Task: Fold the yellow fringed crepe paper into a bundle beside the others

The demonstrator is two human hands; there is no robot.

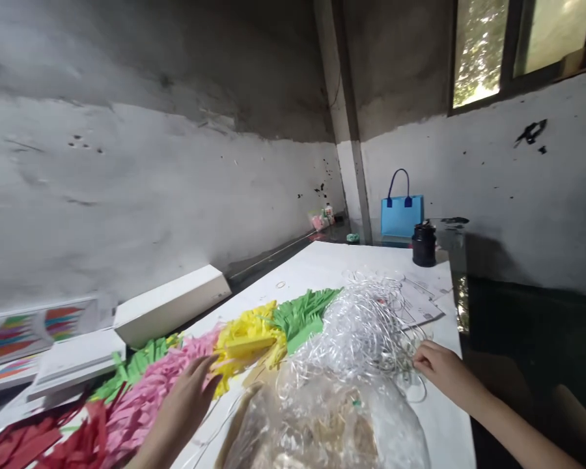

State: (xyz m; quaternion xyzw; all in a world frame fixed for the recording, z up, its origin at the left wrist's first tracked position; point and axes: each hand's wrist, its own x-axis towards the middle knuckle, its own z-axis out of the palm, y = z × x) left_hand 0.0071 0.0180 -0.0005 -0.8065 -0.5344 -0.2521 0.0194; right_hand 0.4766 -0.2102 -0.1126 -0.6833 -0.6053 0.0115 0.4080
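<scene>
Fringed paper strips are spread in a long band across a white table (322,260), the band's long axis running from the near left corner up towards the centre. Red strips (53,443) lie nearest, then pink strips (151,391), yellow strips (247,342) and green strips (300,316) at the far end, the cut fringes pointing away towards the wall. The left hand (185,404) is laid flat on the pink strips, fingers extended and gripping nothing, fingertips just touching the yellow. The right hand (444,371) is rested at the edge of a tangle of clear plastic cord (366,326), fingers loosely curled on the strands; whether any is pinched cannot be told. A crumpled clear plastic bag (322,423) is seen between the hands. Beyond stand a blue bag (402,215) and a black jar (424,244). No legible writing is shown.
</scene>
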